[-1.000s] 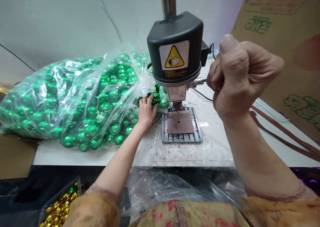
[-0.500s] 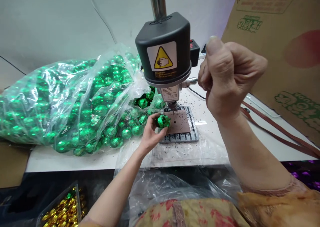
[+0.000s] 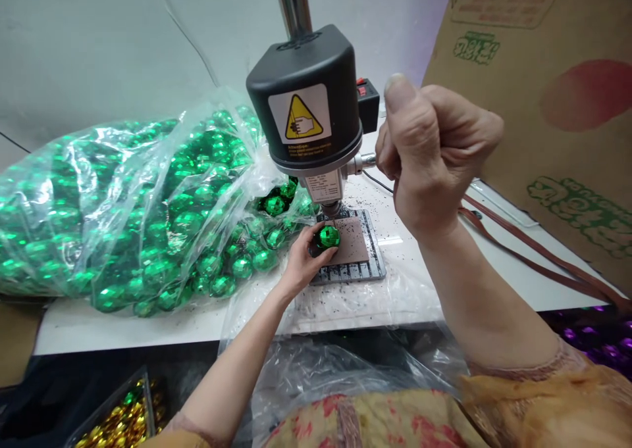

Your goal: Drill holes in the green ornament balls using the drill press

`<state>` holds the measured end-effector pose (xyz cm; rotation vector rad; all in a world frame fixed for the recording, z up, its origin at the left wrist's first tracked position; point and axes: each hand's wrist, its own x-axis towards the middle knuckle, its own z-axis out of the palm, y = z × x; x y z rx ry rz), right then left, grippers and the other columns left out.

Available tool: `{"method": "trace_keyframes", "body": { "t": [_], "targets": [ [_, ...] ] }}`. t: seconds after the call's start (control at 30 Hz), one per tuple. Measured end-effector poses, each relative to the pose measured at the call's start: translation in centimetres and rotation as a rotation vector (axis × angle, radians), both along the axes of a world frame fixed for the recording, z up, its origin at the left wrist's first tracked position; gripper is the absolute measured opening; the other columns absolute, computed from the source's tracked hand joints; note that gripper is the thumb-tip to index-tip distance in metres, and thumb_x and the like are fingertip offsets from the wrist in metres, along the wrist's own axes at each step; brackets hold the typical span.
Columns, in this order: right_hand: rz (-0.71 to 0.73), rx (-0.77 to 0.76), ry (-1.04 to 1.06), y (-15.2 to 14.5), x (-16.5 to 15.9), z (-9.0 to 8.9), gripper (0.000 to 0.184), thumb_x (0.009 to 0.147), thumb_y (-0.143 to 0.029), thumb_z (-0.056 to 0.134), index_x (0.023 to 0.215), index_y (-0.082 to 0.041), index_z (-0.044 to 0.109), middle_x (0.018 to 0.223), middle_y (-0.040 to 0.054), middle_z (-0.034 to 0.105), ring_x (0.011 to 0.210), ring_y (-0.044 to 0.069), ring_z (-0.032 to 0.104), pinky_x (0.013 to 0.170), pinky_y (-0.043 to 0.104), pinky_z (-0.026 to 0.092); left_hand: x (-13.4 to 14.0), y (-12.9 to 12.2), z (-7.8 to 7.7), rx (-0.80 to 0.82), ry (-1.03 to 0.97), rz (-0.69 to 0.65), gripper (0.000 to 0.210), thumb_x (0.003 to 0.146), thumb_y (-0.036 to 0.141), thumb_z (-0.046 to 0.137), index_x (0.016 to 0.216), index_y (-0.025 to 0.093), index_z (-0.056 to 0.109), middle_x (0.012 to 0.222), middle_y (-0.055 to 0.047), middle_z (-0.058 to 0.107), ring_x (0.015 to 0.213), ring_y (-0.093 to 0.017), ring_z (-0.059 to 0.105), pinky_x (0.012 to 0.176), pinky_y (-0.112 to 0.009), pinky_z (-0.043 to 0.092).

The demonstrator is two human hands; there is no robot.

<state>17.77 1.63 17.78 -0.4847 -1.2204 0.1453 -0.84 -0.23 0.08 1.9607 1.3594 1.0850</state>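
My left hand (image 3: 307,254) pinches a shiny green faceted ball (image 3: 328,236) between thumb and fingers. The ball is at the left part of a brownish board (image 3: 353,243), just below the chuck of a small black drill press (image 3: 306,96). Underneath the board lies the press's slotted metal base (image 3: 376,254), sprinkled with dark chips. My right hand (image 3: 439,152) is closed in a fist at the press's side, around the feed lever (image 3: 366,163). Most of the lever is hidden by my fingers, and the drill tip is hard to make out.
On the left a large clear plastic bag (image 3: 123,204) bulges with green balls. A cardboard box (image 3: 533,125) stands at the right, with brown straps (image 3: 533,254) beside it. Below the table edge sits a container of gold balls (image 3: 118,422); purple shiny pieces (image 3: 597,339) show at lower right.
My left hand has brought the green ball slightly right, further over the board and nearer the chuck. My right fist stays at the lever. The whole view has shifted a little.
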Motion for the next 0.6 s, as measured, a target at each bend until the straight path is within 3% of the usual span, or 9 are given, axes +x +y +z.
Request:
{"method": "trace_keyframes", "body": {
  "t": [0.23, 0.4, 0.6],
  "targets": [
    [-0.028, -0.026, -0.029, -0.2, 0.0, 0.1, 0.055, 0.094, -0.044, 0.056, 0.051, -0.017, 0.035, 0.045, -0.0062, 0.035, 0.041, 0.001, 0.029, 0.046, 0.022, 0.034, 1.1, 0.4, 0.7, 0.049, 0.127, 0.051, 0.049, 0.080, 0.033, 0.079, 0.126, 0.024, 0.065, 0.099, -0.004, 0.060, 0.091, -0.020, 0.061, 0.081, -0.033, 0.052],
    [-0.063, -0.015, -0.042, 0.1, -0.2, 0.3, 0.058, 0.091, -0.054, 0.051, 0.050, -0.019, 0.033, 0.043, -0.0061, 0.032, 0.039, 0.002, 0.027, 0.043, 0.023, 0.032, 2.3, 0.6, -0.1, 0.070, 0.108, 0.143, 0.052, 0.079, 0.038, 0.081, 0.126, 0.024, 0.065, 0.110, -0.007, 0.061, 0.104, -0.024, 0.061, 0.091, -0.038, 0.052],
    [0.105, 0.061, 0.082, 0.6, -0.3, 0.6, 0.060, 0.085, -0.063, 0.058, 0.048, -0.020, 0.040, 0.038, -0.0059, 0.033, 0.034, 0.004, 0.026, 0.038, 0.028, 0.026, 3.6, 0.0, -1.1, 0.022, -0.044, 0.199, 0.050, 0.076, 0.034, 0.083, 0.121, 0.024, 0.062, 0.114, -0.007, 0.067, 0.108, -0.025, 0.062, 0.095, -0.040, 0.050]
  ]
}}
